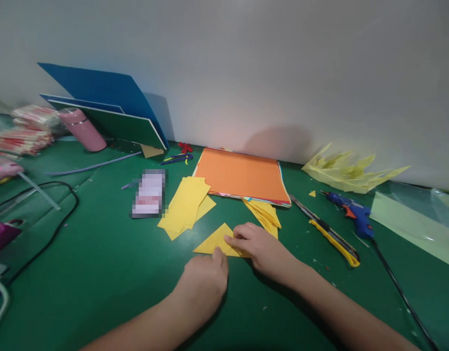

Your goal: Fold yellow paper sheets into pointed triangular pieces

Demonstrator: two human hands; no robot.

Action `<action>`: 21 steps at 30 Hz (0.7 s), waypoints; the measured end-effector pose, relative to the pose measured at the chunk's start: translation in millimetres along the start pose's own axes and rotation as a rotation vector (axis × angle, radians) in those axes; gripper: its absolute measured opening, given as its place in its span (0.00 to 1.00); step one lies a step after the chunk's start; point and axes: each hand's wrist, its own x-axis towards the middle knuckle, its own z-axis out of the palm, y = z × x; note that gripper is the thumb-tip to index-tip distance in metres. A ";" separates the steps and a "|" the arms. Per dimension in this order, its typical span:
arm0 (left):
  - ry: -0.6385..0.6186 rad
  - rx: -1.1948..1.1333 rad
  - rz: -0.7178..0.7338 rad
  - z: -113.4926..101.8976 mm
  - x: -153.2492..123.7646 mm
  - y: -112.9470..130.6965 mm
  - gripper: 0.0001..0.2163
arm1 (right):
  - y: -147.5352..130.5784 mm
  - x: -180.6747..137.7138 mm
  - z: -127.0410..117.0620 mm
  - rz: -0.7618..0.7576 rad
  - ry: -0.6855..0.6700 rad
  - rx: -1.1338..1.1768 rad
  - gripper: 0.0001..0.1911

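A folded yellow paper triangle (215, 240) lies on the green table (100, 273) in front of me. My left hand (205, 280) rests with curled fingers on its near edge, the thumb pressing the paper. My right hand (259, 247) lies over the triangle's right part, fingers bent and pressed down on the fold. Just behind are a loose stack of yellow paper strips (186, 204) and a second pile of folded yellow pieces (265, 213).
An orange-topped stack of coloured paper (241, 175) lies by the wall. A yellow utility knife (330, 234) and a blue glue gun (352, 212) with its cord lie right. Pale yellow folded shapes (349, 170), blue boards (103, 105), a pink bottle (83, 129) and black cable (59, 219) surround.
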 end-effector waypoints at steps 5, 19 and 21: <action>-0.006 0.035 0.002 -2.9 0.5 -0.9 0.18 | 2.5 -15.3 -2.1 0.038 0.032 -0.019 0.21; 0.208 -0.281 -0.083 8.0 19.5 -28.9 0.13 | -19.8 -21.3 -1.4 0.184 0.086 0.040 0.17; 0.244 -0.374 -0.072 10.0 20.5 -32.5 0.11 | -18.8 -19.8 0.6 0.192 0.077 0.027 0.15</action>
